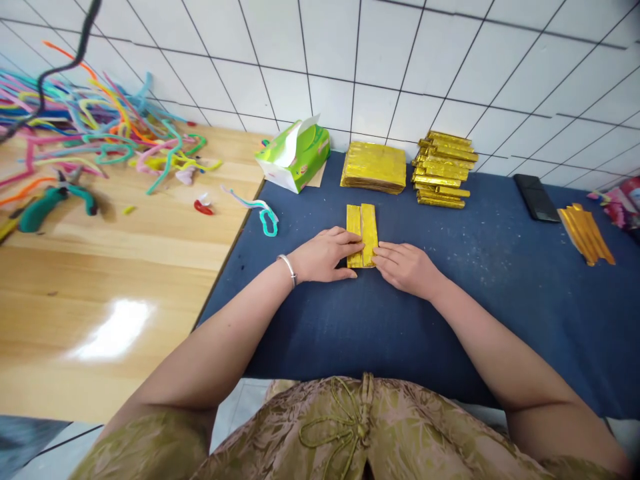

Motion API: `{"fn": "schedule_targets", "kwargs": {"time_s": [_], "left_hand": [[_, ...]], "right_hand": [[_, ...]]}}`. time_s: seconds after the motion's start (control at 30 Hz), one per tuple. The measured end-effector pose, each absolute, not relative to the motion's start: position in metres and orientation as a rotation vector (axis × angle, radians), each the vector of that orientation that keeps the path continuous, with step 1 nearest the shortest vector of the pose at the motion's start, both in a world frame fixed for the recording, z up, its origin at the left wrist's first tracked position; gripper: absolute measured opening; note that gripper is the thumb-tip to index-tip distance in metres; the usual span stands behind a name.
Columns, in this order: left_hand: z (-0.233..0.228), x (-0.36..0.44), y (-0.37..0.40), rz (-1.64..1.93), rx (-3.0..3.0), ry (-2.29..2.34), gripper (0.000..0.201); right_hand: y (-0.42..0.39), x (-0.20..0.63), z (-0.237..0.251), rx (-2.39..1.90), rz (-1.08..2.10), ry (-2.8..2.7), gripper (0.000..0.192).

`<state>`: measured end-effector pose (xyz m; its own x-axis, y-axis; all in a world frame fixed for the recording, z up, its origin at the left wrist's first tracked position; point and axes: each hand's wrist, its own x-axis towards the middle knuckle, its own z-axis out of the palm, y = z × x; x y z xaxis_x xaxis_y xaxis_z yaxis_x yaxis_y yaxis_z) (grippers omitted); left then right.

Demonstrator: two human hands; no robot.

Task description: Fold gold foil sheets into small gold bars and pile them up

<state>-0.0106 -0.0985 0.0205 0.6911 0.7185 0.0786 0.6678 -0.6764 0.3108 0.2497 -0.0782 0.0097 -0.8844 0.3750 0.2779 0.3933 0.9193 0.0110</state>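
A sheet of gold foil paper (pixel 369 223) lies in front of me on the dark blue table covering, its two long sides folded in toward a middle seam. The right flap sits slightly askew. My left hand (pixel 327 257), with a silver bangle at the wrist, rests over the left flap, fingers stretched out flat and thumb apart near the bottom edge. At the right edge of the paper, my right hand (pixel 406 268) has its fingers together, their tips gripping that side; its thumb is mostly hidden.
Behind the paper stand a stack of flat gold sheets (pixel 374 167), a pile of folded gold strips (pixel 443 170) and a green tissue box (pixel 305 157). A black phone (pixel 537 198) and orange-gold strips (pixel 586 233) lie right. Pipe cleaners (pixel 120 127) and pliers (pixel 45 207) cover the wooden table's left.
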Motion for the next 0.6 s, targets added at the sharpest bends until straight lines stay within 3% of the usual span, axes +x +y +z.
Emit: {"fn": "schedule_targets", "kwargs": {"time_s": [0.6], "left_hand": [[0.0274,-0.0043,-0.1048,0.245,2.706,1.163,0.051]], "right_hand": [[-0.0740,0.2460,0.0088,-0.747,0.143,-2.638,0.025]]}}
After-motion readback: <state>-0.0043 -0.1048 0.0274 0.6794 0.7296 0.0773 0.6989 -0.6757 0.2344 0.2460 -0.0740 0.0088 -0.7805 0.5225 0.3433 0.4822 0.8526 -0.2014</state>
